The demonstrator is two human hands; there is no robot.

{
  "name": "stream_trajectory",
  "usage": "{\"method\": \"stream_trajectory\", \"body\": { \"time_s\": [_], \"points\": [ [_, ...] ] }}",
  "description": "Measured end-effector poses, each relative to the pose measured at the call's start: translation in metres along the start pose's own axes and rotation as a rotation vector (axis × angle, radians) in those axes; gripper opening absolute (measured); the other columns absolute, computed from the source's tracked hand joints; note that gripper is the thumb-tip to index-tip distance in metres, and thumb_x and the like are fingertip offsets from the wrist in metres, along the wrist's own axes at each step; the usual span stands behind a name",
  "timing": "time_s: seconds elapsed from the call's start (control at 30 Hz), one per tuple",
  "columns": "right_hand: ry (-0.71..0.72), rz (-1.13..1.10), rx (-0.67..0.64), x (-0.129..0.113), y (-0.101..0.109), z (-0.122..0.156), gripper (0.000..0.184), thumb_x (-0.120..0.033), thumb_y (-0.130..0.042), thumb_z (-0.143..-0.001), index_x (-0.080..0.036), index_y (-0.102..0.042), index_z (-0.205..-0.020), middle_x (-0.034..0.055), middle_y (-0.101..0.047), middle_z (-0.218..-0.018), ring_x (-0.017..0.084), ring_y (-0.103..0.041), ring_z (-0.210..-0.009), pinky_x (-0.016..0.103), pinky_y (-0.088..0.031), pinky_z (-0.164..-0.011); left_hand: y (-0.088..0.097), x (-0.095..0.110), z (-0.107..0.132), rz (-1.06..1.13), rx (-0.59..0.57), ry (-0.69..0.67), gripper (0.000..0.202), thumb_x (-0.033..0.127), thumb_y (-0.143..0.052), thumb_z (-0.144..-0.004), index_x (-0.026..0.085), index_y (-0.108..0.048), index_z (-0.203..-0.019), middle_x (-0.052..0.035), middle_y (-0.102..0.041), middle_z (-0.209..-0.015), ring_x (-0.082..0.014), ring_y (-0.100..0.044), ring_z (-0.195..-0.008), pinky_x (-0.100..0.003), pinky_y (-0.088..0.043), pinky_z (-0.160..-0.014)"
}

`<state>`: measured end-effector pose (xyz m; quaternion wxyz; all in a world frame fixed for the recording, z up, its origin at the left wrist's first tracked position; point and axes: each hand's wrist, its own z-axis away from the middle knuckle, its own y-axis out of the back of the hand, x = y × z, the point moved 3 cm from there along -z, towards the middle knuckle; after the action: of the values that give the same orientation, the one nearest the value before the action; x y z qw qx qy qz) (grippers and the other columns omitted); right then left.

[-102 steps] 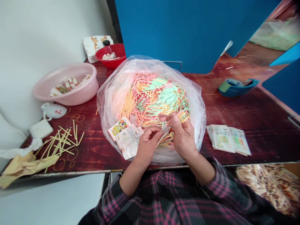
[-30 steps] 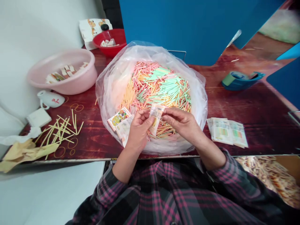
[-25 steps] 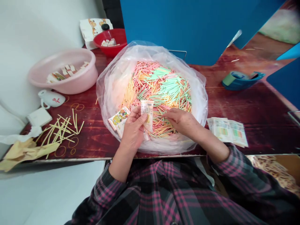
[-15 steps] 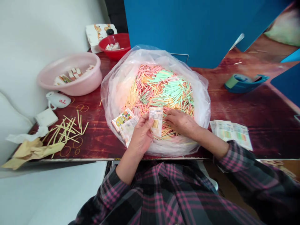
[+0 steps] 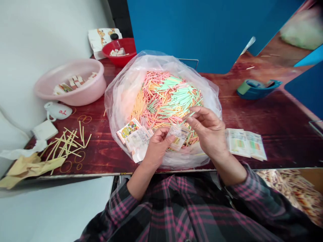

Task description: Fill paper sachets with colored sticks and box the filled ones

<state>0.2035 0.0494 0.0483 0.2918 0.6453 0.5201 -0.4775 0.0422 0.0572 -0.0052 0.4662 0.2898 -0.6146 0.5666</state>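
Note:
Over the near side of a clear plastic bag [image 5: 118, 104], my left hand [image 5: 159, 145] pinches a small printed packet [image 5: 178, 137] with yellowish sticks showing through it. Just to its right, my right hand [image 5: 210, 132] is raised with thumb and fingertips together on a thin green stick [image 5: 188, 116] above the packet's top edge. Pink, orange, yellow and green sticks [image 5: 161, 97] fill the bag in a loose heap. More printed packets [image 5: 137, 143] lie on the bag's near left rim, beside my left hand; one shows a colourful cartoon picture.
Filled packets [image 5: 246, 144] lie on the table at right, below a blue basket [image 5: 257, 92] with tape in it. On the left are loose pale sticks [image 5: 67, 143], rubber bands, a white mug [image 5: 58, 111] and a pink basin [image 5: 73, 82]. A red bowl [image 5: 119, 55] stands behind.
My right hand has lifted out of the stick heap and turned, now with a green stick at its fingertips. The packet in my left hand has tilted and shifted right. The view has moved slightly.

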Motion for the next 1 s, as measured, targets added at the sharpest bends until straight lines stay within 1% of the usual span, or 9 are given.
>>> {"method": "stream_trajectory", "body": {
  "time_s": [0.17,0.33,0.43,0.53,0.67,0.73,0.87,0.93,1.0],
  "points": [
    [-0.049,0.079,-0.078,0.01,-0.003,0.011,0.019,-0.03,-0.081,-0.083,-0.03,-0.077,-0.101,-0.0026,-0.076,-0.094,0.013,-0.068,-0.084,0.03,-0.057,-0.083,0.0,-0.003,0.0,-0.04,-0.007,-0.008,0.031,0.035,-0.089,-0.071,0.021,-0.068,-0.088,0.0029,-0.069,-0.085,-0.0123,-0.061,-0.08,-0.027,-0.05,-0.08],
    [-0.129,-0.017,-0.01,0.013,-0.002,0.015,0.018,-0.037,-0.081,-0.083,-0.028,-0.075,-0.098,-0.0025,-0.076,-0.089,0.013,-0.069,-0.079,0.03,-0.059,-0.08,0.001,-0.005,-0.002,-0.037,-0.007,-0.019,0.032,0.036,-0.089,-0.07,0.02,-0.068,-0.089,0.0027,-0.069,-0.086,-0.0124,-0.061,-0.08,-0.027,-0.05,-0.079],
    [-0.131,0.052,-0.016,0.012,-0.002,0.017,0.017,-0.038,-0.081,-0.082,-0.028,-0.076,-0.096,-0.0008,-0.077,-0.094,0.015,-0.07,-0.085,0.032,-0.059,-0.082,0.0,-0.006,-0.001,-0.022,-0.007,-0.017,0.033,0.037,-0.09,-0.07,0.02,-0.069,-0.09,0.0021,-0.07,-0.086,-0.0128,-0.062,-0.081,-0.026,-0.05,-0.079],
    [-0.11,0.117,-0.006,0.012,0.001,0.017,0.015,-0.037,-0.08,-0.083,-0.028,-0.077,-0.095,-0.0012,-0.076,-0.094,0.015,-0.069,-0.086,0.032,-0.058,-0.084,-0.002,-0.007,0.001,0.024,0.002,0.027,0.035,0.039,-0.091,-0.068,0.021,-0.07,-0.091,0.0025,-0.07,-0.086,-0.012,-0.061,-0.079,-0.025,-0.05,-0.077],
    [-0.116,0.134,-0.023,0.017,0.004,0.017,0.014,-0.035,-0.077,-0.086,-0.029,-0.078,-0.099,-0.0037,-0.071,-0.083,0.013,-0.064,-0.074,0.029,-0.057,-0.075,-0.005,-0.007,0.004,0.115,0.034,0.103,0.033,0.046,-0.087,-0.073,0.021,-0.071,-0.086,0.0038,-0.067,-0.08,-0.0105,-0.059,-0.075,-0.024,-0.049,-0.076],
    [-0.123,0.12,-0.017,0.02,0.005,0.018,0.016,-0.037,-0.077,-0.086,-0.03,-0.078,-0.1,-0.0036,-0.071,-0.084,0.013,-0.065,-0.075,0.03,-0.058,-0.076,-0.007,-0.007,0.005,0.126,0.043,0.113,0.031,0.044,-0.087,-0.074,0.02,-0.069,-0.082,0.0042,-0.066,-0.079,-0.01,-0.058,-0.074,-0.024,-0.049,-0.076],
    [-0.103,0.12,-0.007,0.015,0.005,0.021,0.019,-0.041,-0.076,-0.088,-0.03,-0.077,-0.103,-0.0012,-0.076,-0.093,0.017,-0.071,-0.086,0.036,-0.059,-0.089,-0.006,-0.009,0.004,0.039,0.04,0.034,0.025,0.042,-0.082,-0.08,0.02,-0.07,-0.082,0.0045,-0.065,-0.078,-0.0099,-0.056,-0.074,-0.023,-0.048,-0.076],
    [-0.074,0.174,-0.115,0.01,0.003,0.021,0.019,-0.044,-0.072,-0.091,-0.029,-0.079,-0.102,0.0014,-0.079,-0.102,0.02,-0.072,-0.103,0.041,-0.055,-0.103,-0.005,-0.008,0.003,-0.04,0.036,-0.056,0.022,0.042,-0.079,-0.085,0.021,-0.07,-0.083,0.0041,-0.065,-0.078,-0.0106,-0.056,-0.076,-0.024,-0.048,-0.078],
    [-0.065,0.23,-0.228,0.007,0.001,0.022,0.027,-0.048,-0.068,-0.094,-0.028,-0.079,-0.108,0.0041,-0.078,-0.118,0.023,-0.068,-0.122,0.044,-0.048,-0.115,-0.005,-0.006,0.002,-0.091,0.041,-0.112,0.021,0.042,-0.075,-0.087,0.022,-0.07,-0.085,0.0036,-0.065,-0.08,-0.0115,-0.056,-0.078,-0.025,-0.048,-0.08]
  ]
}}
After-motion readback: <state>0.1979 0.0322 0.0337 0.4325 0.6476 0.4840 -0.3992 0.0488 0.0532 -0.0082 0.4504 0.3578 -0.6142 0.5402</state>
